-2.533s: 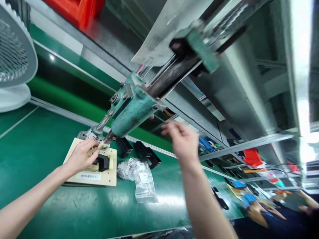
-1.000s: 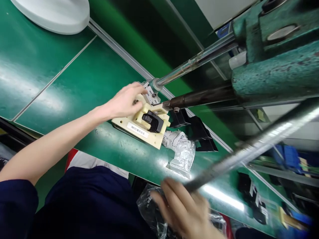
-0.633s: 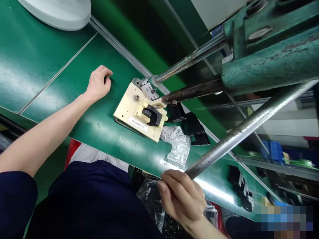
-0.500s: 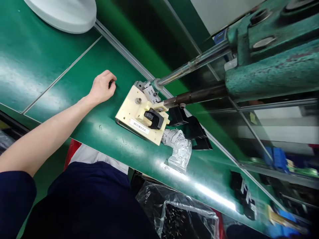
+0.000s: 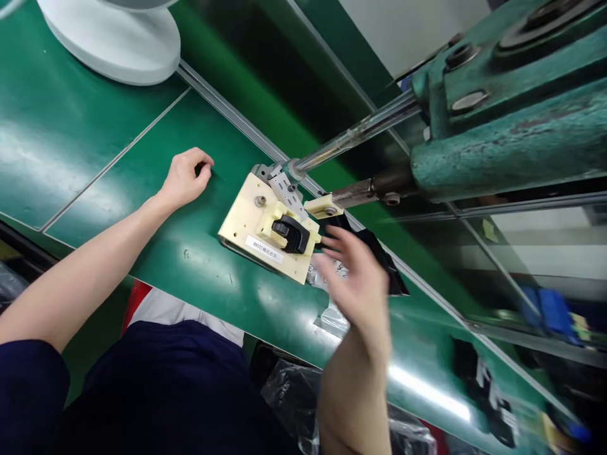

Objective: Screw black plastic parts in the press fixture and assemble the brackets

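Note:
My left hand (image 5: 188,178) rests on the green bench, left of a cream fixture plate, its fingers loosely curled with nothing visible in them. My right hand (image 5: 358,272), blurred by motion, is at the plate's right edge with fingers apart and holds nothing. On the fixture plate (image 5: 244,218), a black ribbed plastic part (image 5: 294,235) sits in a raised cream nest. Above the nest's far side, a cream pad (image 5: 324,206) on the end of a press rod stands apart from the black part. A clear plastic bag (image 5: 334,319) lies partly hidden behind my right hand.
A green press body (image 5: 502,139) with two rods reaches in from the upper right. Black angled pieces (image 5: 396,272) lie behind my right hand. A white round base (image 5: 114,44) stands upper left. More black parts (image 5: 484,392) lie farther right on the bench (image 5: 265,303).
My right hand has come into view and reached the fixture's right side. The cream pad on the press rod has lifted away from the nest. My left hand stays on the bench.

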### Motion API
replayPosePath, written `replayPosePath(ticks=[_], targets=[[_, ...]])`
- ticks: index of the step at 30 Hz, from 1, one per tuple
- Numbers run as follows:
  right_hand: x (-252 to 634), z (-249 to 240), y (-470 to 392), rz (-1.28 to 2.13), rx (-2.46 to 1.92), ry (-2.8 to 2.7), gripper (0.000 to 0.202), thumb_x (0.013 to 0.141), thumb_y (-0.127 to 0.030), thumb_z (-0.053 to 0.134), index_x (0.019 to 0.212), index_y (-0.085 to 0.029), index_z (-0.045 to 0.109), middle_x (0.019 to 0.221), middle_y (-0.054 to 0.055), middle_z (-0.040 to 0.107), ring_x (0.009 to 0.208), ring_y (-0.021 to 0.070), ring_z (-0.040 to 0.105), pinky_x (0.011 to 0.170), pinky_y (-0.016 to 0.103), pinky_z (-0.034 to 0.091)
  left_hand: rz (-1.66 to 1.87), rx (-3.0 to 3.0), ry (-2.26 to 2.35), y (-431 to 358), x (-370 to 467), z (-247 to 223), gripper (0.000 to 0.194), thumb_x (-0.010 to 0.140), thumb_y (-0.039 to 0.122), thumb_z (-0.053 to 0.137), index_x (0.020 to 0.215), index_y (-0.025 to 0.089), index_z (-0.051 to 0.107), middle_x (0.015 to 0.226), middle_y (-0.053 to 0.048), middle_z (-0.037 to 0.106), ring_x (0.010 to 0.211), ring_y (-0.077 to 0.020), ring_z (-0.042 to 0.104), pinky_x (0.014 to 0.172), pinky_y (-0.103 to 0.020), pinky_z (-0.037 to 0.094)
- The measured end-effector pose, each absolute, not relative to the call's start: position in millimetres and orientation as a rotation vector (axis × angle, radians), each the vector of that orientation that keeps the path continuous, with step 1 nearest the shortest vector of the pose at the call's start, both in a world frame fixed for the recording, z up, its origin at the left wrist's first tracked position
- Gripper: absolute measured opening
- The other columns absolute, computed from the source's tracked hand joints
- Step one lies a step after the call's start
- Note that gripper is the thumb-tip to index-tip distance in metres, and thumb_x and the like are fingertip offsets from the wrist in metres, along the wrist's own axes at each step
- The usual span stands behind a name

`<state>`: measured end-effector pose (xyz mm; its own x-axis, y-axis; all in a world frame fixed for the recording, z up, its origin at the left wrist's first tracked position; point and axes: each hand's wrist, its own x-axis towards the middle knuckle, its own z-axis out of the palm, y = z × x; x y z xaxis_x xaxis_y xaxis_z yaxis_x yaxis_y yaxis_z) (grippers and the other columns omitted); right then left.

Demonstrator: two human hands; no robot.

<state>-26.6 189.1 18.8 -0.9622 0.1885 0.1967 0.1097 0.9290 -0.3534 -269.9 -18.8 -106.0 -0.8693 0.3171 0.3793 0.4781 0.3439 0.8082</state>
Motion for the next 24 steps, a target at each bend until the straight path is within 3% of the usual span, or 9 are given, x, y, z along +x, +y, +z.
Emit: replayPosePath(ticks=[5, 11, 13, 15, 18, 20, 24], targets=[[-51, -22, 190, 0.484, -0.198, -2.758, 0.048, 0.085, -0.044, 0.063, 0.124, -0.017, 0.056, 0.122, 0.014, 0.062, 0.115, 0.0302, 0.058, 0.097, 0.049, 0.052, -1.644, -0.680, -2.385, -21, -270, -95, 0.014, 0.077, 0.019, 0.049, 0.075, 0.017, 0.063, 0.077, -0.004, 0.067, 0.073, -0.0157, 0.062, 0.070, -0.028, 0.048], [-23, 23, 197, 0.480, 0.006, -2.532, 0.048, 0.082, -0.035, 0.071, 0.124, -0.019, 0.055, 0.116, 0.013, 0.064, 0.107, 0.0280, 0.062, 0.090, 0.046, 0.055, -1.773, -0.743, -2.305, -41, -188, -53, 0.016, 0.084, 0.018, 0.052, 0.082, 0.019, 0.067, 0.081, -0.003, 0.067, 0.080, -0.0161, 0.062, 0.076, -0.030, 0.048], [-9, 30, 190, 0.449, 0.158, -2.493, 0.053, 0.081, -0.028, 0.073, 0.129, -0.020, 0.051, 0.114, 0.012, 0.065, 0.105, 0.0267, 0.063, 0.087, 0.045, 0.056, -2.078, -0.796, -2.355, -47, -143, -37, 0.015, 0.085, 0.020, 0.057, 0.092, 0.021, 0.070, 0.087, -0.004, 0.069, 0.084, -0.0172, 0.065, 0.077, -0.030, 0.051], [1, 24, 176, 0.372, 0.260, -2.416, 0.053, 0.078, -0.019, 0.075, 0.126, -0.022, 0.052, 0.109, 0.010, 0.067, 0.103, 0.0256, 0.064, 0.083, 0.043, 0.059, -2.593, -0.737, -2.400, -47, -104, -23, 0.027, 0.082, 0.026, 0.065, 0.109, 0.024, 0.068, 0.102, -0.007, 0.071, 0.090, -0.0201, 0.067, 0.082, -0.033, 0.055], [12, -2, 153, 0.267, 0.386, -2.316, 0.031, 0.079, -0.010, 0.071, 0.104, -0.024, 0.060, 0.101, 0.004, 0.070, 0.102, 0.0222, 0.064, 0.079, 0.038, 0.061, -3.254, -0.474, -2.251, -37, -71, -14, 0.053, 0.070, 0.033, 0.079, 0.120, 0.027, 0.063, 0.113, -0.008, 0.069, 0.097, -0.0244, 0.066, 0.083, -0.037, 0.056], [18, -22, 140, 0.260, 0.467, -2.263, 0.018, 0.082, -0.009, 0.066, 0.090, -0.025, 0.061, 0.096, 0.001, 0.070, 0.099, 0.0192, 0.063, 0.079, 0.036, 0.061, -3.344, -0.288, -2.235, -33, -64, -14, 0.053, 0.063, 0.034, 0.084, 0.113, 0.026, 0.067, 0.107, -0.006, 0.070, 0.096, -0.0238, 0.066, 0.083, -0.034, 0.056], [27, -49, 127, 0.316, 0.483, -2.164, 0.017, 0.082, -0.009, 0.064, 0.078, -0.025, 0.060, 0.094, -0.002, 0.069, 0.095, 0.0172, 0.061, 0.078, 0.033, 0.061, -3.181, -0.158, -2.456, -37, -61, -17, 0.047, 0.061, 0.034, 0.086, 0.103, 0.023, 0.070, 0.096, -0.006, 0.070, 0.091, -0.0216, 0.065, 0.083, -0.031, 0.055]])
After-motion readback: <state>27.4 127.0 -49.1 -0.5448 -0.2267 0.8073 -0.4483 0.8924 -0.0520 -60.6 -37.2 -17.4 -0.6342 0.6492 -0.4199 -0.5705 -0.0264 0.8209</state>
